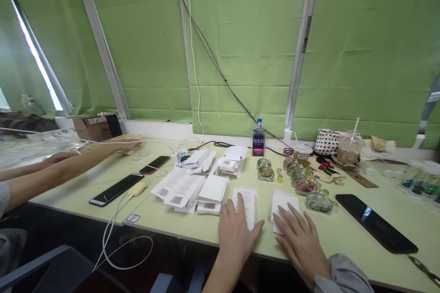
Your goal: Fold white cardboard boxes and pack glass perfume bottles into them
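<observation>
My left hand (pixel 237 226) lies with fingers spread on the lower part of a white printed card packet (pixel 250 201) near the table's front edge. To its right, my right hand (pixel 300 238) rests, fingers stretched out, on a small stack of blank white cards (pixel 283 203). Left of my hands is a pile of flat white boxes with barcodes (pixel 185 190); more white folded boxes (pixel 233 158) stand behind. Beyond my right hand sit several round clear glass bottles (pixel 305 186) with coloured contents.
A co-worker's arms (pixel 68 162) reach over the table at left. Two phones (pixel 118 188) and a power bank (pixel 137 189) with a hanging white cable lie there. A large black phone (pixel 376 223), iced drinks (pixel 349 149) and jars (pixel 428 181) are at right. A water bottle (pixel 259 139) stands behind.
</observation>
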Demonstrator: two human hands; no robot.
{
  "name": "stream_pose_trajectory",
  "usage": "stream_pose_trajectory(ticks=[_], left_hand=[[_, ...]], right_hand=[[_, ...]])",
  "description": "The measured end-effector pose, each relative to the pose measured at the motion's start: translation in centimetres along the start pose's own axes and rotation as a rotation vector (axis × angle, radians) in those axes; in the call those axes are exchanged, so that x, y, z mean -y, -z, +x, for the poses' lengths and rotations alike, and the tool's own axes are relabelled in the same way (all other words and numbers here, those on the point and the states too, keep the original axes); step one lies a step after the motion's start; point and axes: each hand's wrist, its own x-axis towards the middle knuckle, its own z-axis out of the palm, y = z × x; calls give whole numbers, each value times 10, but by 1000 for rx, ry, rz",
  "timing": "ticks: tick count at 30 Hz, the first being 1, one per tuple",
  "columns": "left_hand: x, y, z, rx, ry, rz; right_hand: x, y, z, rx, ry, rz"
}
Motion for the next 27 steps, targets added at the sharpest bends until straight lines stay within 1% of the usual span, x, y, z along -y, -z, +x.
stream_pose_trajectory(ticks=[1,3,5,7,8,10,11,13,15,16,17,18,20,22,25,27], left_hand=[[-2,-2,0,46,28,19],[-7,-4,-1,124,77,17],[-10,-3,-1,159,106,-31],[-8,3,0,164,134,-154],[-4,7,1,165,158,-259],[5,17,4,198,235,-582],[10,22,6,244,286,-801],[17,32,11,386,404,-1297],[19,39,16,541,511,-1771],[18,41,18,598,546,-1962],[15,43,21,636,564,-2111],[11,44,25,663,564,-2222],[3,47,31,697,540,-2356],[-6,48,37,736,514,-2416],[-14,49,42,814,462,-2447],[-17,48,40,819,410,-2459]], right_hand=[[1,-1,0,16,5,-21],[3,-6,-2,27,-35,-46],[3,-12,-4,11,-89,-60],[3,-14,-4,-12,-97,-57],[4,-12,-3,-25,-90,-47],[5,-3,3,-57,-71,1],[7,5,7,-77,-64,42],[11,24,19,-111,-67,154],[15,46,34,-117,-115,292],[16,55,43,-105,-154,364],[17,64,52,-98,-197,438],[18,71,61,-63,-240,515],[17,80,78,-33,-336,674],[12,85,91,-64,-426,865],[0,89,100,-130,-540,1154],[-8,92,101,-95,-576,1274]])
